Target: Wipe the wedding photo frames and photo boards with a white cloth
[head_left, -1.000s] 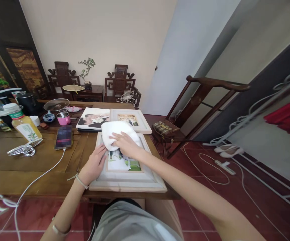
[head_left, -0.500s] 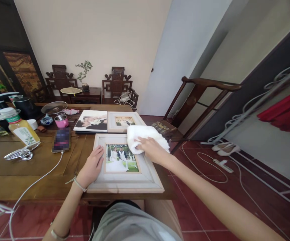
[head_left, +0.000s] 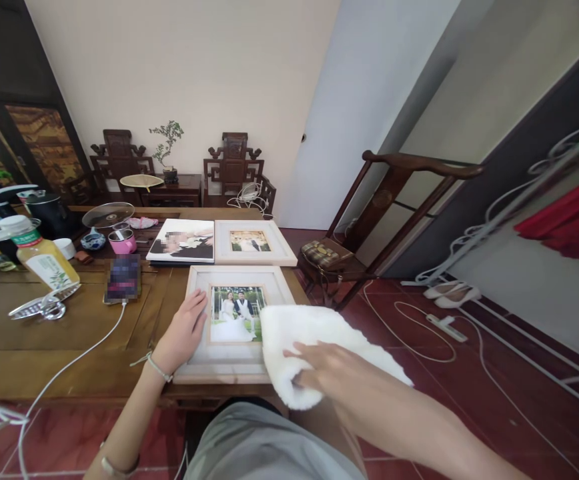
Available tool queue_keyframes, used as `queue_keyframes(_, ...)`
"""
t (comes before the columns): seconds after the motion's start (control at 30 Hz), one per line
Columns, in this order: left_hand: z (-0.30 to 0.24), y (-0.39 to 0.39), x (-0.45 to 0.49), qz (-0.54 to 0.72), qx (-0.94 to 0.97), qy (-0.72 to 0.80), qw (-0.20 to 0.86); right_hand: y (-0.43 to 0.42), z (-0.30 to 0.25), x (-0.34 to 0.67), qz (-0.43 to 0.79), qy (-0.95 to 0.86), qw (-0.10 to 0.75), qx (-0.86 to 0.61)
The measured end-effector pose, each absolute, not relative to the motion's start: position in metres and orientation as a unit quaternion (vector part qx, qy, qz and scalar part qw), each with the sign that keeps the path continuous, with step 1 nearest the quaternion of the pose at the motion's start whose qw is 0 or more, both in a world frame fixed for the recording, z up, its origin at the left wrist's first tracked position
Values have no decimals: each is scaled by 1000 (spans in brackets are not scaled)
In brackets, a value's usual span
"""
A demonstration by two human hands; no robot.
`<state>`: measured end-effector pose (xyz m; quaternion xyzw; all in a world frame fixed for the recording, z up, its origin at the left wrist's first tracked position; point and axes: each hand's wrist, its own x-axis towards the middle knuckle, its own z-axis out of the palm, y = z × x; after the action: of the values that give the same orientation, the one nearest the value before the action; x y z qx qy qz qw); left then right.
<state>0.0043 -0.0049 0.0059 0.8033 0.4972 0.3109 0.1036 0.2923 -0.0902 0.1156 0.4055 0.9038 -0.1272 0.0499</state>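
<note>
A white-framed wedding photo [head_left: 219, 363] lies flat at the near edge of the wooden table [head_left: 69, 333]. My left hand [head_left: 182, 333] rests on the frame's left border, fingers stretched flat. My right hand [head_left: 327, 367] presses a fluffy white cloth [head_left: 309, 333] onto the frame's lower right corner, fingers lying on the cloth. The cloth hides that corner and hangs past the table edge.
Behind it lie a second white frame [head_left: 254, 241] and a photo album [head_left: 182, 240]. A phone [head_left: 123, 279] on a white cable, a juice bottle [head_left: 44, 257], a pink cup [head_left: 122, 240] and a small fan [head_left: 44, 305] stand to the left. A wooden chair [head_left: 369, 220] stands to the right.
My right hand slid the cloth from the frame's upper left, across the top right corner, down to the lower right corner. My left hand stayed on the left border.
</note>
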Motion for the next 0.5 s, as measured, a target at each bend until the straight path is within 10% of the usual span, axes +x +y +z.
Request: queue_keyframes(0.5, 6, -5, 2, 297, 811, 492, 106, 18, 57, 271, 16, 850, -74, 521)
